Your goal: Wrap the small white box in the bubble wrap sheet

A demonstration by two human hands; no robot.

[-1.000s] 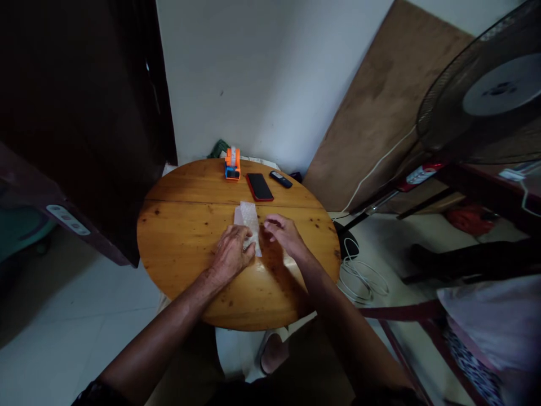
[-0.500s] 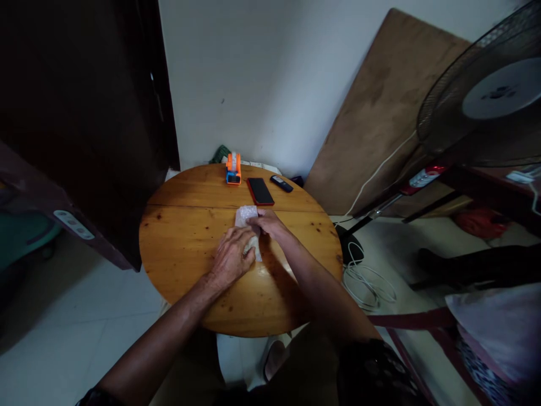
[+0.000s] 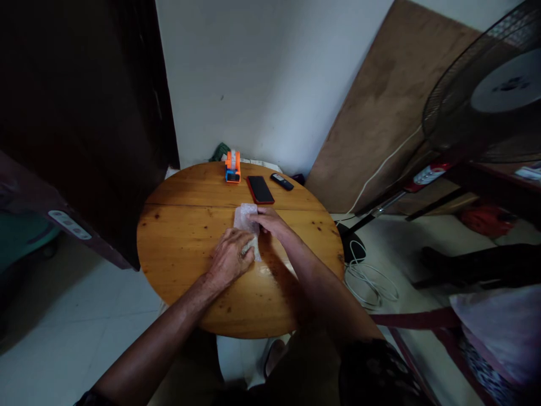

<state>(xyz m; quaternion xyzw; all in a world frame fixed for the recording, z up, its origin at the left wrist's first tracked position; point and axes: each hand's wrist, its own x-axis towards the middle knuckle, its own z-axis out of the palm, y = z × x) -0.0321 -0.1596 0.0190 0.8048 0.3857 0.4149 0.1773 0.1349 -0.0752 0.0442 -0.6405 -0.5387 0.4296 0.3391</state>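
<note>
A piece of whitish, see-through bubble wrap (image 3: 246, 213) lies on the round wooden table (image 3: 177, 237) between my hands. My left hand (image 3: 231, 249) is closed over its lower left part, thumb towards me, and covers much of it. On the far right edge, my right hand (image 3: 269, 221) pinches the wrap, its thumb and index finger lying across the upper part. Its other fingers curl underneath and are partly hidden. Whether anything is inside the wrap I cannot tell.
Beyond my hands lie a phone in a red case (image 3: 260, 190), an orange and blue tape dispenser (image 3: 233, 167) and a dark remote control (image 3: 282, 181). A standing fan (image 3: 499, 96) and a coiled white cable (image 3: 372, 285) are to the right; a dark door (image 3: 84, 124) is at left.
My right thumb and index finger have moved slightly left over the top of the wrap. The left hand keeps its hold, almost unmoved. The camera view has shifted a little.
</note>
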